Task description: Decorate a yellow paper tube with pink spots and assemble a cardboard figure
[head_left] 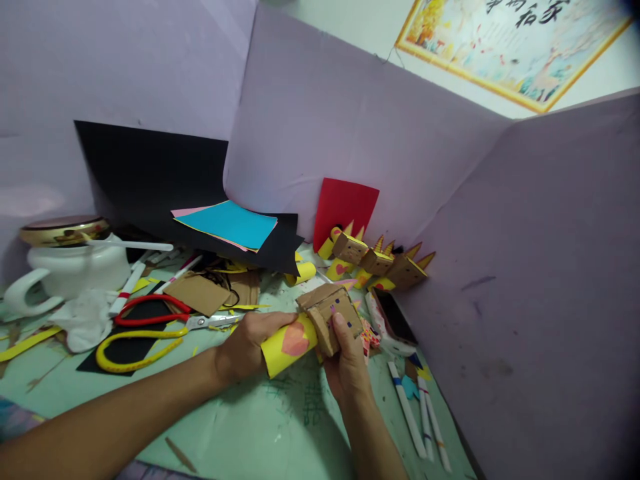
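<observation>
My left hand [250, 343] is closed around the back end of a yellow paper roll [276, 360] with an orange heart on it. In my right hand [346, 360] is a small cardboard box head [325, 327] with dark square marks drawn on its face, the thumb pressed on the front. Roll and head meet between the hands; whether they are joined is hidden. Behind them, several similar cardboard heads with yellow spikes [379, 261] stand with yellow heart rolls [340, 269] against the wall.
Red and yellow-handled scissors [197, 323] lie left of my hands. A white mug [75, 270] stands at far left. Blue paper [233, 223] rests on black sheets [155, 180]. A red card [345, 203] leans on the purple wall. White markers [407, 410] and a phone [395, 317] are at right.
</observation>
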